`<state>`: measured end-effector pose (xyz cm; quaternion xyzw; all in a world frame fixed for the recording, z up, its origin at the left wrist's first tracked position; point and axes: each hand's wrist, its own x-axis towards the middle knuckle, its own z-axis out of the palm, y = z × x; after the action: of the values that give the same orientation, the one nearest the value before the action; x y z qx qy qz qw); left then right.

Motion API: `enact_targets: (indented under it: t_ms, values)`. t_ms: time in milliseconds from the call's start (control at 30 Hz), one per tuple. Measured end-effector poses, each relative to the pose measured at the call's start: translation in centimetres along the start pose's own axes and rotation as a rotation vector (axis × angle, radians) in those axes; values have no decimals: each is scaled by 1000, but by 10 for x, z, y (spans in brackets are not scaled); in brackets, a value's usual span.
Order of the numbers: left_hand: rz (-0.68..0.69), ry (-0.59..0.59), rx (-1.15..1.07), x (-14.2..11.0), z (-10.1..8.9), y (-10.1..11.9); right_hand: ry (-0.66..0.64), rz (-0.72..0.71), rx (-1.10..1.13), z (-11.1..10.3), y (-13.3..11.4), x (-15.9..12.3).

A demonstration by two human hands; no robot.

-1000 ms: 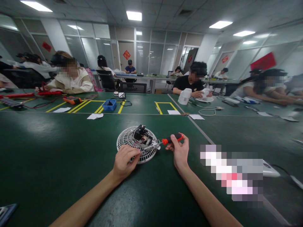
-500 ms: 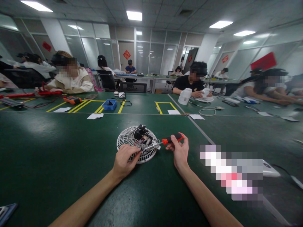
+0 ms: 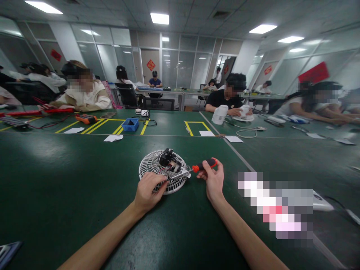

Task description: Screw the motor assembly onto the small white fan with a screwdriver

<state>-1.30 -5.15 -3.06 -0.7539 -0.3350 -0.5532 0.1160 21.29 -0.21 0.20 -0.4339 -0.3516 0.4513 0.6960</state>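
In my right hand point(image 3: 214, 180) is a screwdriver point(image 3: 205, 165) with a red and black handle, its shaft pointing left and slightly down. The tip reaches the pinched fingers of my left hand point(image 3: 149, 189); whatever small thing they hold there is too small to make out. Beneath and behind lies a round white fan grille point(image 3: 146, 165) on the green table. On the grille sits a black motor assembly point(image 3: 168, 160) with exposed wires, and the screwdriver shaft passes in front of it.
A blue bin point(image 3: 130, 125) with dark bits stands beyond the grille, near paper slips point(image 3: 113, 138). An orange meter point(image 3: 86, 119) lies at the far left. Across the table a person point(image 3: 227, 98) handles white parts beside a white housing point(image 3: 219, 114). A blurred-out object point(image 3: 270, 206) lies right.
Both hands, the screwdriver and the grille stay practically in place. In the background, a person has come into view near the doorway.
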Motion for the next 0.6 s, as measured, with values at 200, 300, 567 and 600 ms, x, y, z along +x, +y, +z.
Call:
enact_targets:
  t_ms: [200,300,567,600]
  values:
    - [-5,19,-4,-1,1,-1,-5,-7,-3,0,0,0]
    - [-13,21,-10,-1,0,0,-7,-17,-5,0,0,0]
    - [-8,26,-7,-1,0,0,-11,-36,-18,-2,2,1]
    - [-9,26,-7,-1,1,0,-10,-35,-19,-2,2,1]
